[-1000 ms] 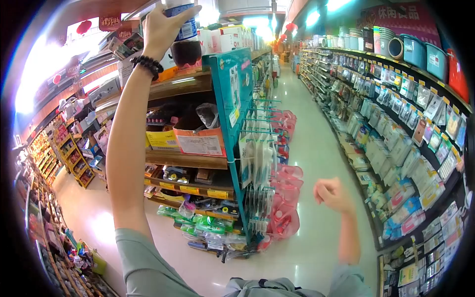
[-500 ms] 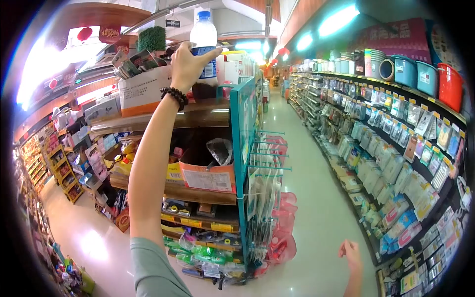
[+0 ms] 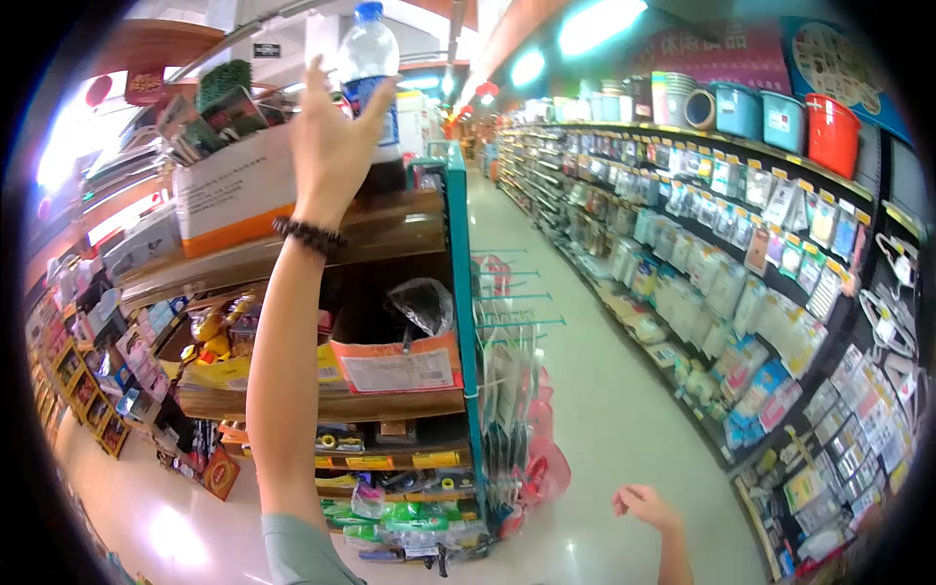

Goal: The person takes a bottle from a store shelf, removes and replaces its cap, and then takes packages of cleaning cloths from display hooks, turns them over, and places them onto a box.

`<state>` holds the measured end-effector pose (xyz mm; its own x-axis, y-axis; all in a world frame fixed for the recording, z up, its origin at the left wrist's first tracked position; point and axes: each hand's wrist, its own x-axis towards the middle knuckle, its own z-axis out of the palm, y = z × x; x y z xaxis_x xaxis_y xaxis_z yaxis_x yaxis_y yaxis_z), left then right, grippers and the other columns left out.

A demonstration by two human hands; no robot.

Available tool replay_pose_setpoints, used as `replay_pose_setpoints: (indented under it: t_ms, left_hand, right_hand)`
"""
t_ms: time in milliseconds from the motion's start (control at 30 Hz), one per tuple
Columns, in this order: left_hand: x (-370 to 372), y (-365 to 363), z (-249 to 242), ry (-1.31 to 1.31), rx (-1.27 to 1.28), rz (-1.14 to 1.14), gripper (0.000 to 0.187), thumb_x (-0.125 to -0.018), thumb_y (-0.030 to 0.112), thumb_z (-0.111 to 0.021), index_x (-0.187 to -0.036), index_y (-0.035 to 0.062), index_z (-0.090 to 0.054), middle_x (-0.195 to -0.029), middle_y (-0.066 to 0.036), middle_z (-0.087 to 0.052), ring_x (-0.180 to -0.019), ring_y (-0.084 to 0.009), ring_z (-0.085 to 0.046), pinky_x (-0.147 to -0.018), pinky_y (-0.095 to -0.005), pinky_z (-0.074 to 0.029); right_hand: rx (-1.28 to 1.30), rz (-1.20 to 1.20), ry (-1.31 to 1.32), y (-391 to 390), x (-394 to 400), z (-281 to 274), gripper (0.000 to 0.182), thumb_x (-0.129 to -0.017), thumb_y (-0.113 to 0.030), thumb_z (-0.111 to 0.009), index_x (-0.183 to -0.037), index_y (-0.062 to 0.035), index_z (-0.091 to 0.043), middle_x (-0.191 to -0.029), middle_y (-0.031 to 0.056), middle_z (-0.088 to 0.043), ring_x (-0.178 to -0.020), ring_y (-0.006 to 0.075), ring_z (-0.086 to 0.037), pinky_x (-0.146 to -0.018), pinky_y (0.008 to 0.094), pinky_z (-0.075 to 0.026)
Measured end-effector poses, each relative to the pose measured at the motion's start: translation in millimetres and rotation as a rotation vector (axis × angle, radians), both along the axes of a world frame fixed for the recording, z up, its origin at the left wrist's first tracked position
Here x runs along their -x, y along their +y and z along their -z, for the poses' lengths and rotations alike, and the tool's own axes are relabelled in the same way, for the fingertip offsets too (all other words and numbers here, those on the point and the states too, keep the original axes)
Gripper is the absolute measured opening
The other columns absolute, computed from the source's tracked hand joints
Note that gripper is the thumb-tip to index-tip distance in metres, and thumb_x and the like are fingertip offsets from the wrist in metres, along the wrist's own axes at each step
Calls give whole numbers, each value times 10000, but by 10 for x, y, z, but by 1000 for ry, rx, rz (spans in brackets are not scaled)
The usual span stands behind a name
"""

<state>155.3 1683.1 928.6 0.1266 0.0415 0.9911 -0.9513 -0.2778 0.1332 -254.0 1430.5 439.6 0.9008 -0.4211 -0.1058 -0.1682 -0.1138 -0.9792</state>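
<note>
A clear plastic water bottle (image 3: 369, 51) with a blue cap and blue label stands upright on the top of the shelf unit at upper left. My left hand (image 3: 334, 146), a beaded bracelet on its wrist, is raised beside the bottle. Its fingers point up and its thumb is spread to the right, overlapping the label in this view. Low in front of the aisle floor hangs my right hand (image 3: 648, 507), its fingers loosely bent and apart, with nothing in it. A white and orange carton (image 3: 239, 190) sits left of my left hand.
Below the bottle, an orange-edged box (image 3: 400, 366) sits on the middle shelf (image 3: 380, 402). Bare hooks (image 3: 522, 294) jut from the unit's green end panel (image 3: 458, 263) into the aisle (image 3: 585, 409). Packaged goods line the right wall beneath a red bucket (image 3: 832, 136).
My left hand has opened from its grip on the bottle, fingers now stretched upward. The view has turned rightward, so the shelves appear farther left. My right hand has shifted slightly left in view.
</note>
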Motion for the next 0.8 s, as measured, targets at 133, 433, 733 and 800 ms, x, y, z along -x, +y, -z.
replay_pose_setpoints:
  t_ms: [133,433,733,800]
  left_hand:
    - [522,282,712,-393,124,-25,587,-936,315,-711,-1318,-98,-544,-1365,-271,-569,-1222,-350,-606,-1052,-437,-494]
    - [2206,412,3990,342,-591,952,162,-898,80,-613,-1024,-21,-633,-918,-161,-682,-813,-327,-649,-779,-448,-517]
    - [3308,169,7792,853,-1835,1014,321,-961,267,-640,-1125,-7,-674,-1027,-225,-693,-972,-360,-672,-846,-418,-531]
    - [3449,-8,8214,575,-2132,1116,377,-951,318,-635,-1152,1,-665,-1064,-235,-689,-1013,-385,-660,-872,-454,-526]
  right_hand:
    - [-40,181,80,356,305,31,314,-1062,-229,-472,-934,-4,-650,-793,46,-652,-756,134,-605,-720,291,-493]
    - [-204,537,43,918,1576,481,355,-1056,-326,-485,-947,-26,-643,-827,30,-643,-790,120,-597,-721,282,-478]
    - [-2,736,311,1487,2884,1580,364,-1015,-344,-512,-978,-11,-653,-847,119,-683,-793,233,-659,-717,386,-512]
    - [94,696,453,1616,3185,1767,363,-1000,-342,-519,-984,-5,-654,-895,167,-693,-822,314,-668,-743,438,-515]
